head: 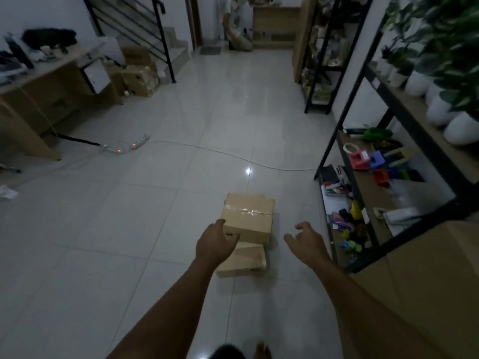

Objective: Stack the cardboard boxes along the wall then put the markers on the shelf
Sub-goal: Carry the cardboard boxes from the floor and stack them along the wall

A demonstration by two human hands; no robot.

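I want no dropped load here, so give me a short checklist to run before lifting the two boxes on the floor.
1. Left hand on the upper box: ok, fingers touch its near left corner.
2. Right hand on a box: not ok, open and apart from both.
3. Upper box square on the lower box: not ok, it sits offset, farther back.
4. White cable clear of the boxes: ok, it lies beyond them.
5. Box weight: cannot tell.

Both arms outstretched, left hand (216, 243) and right hand (307, 242) loosely spread.
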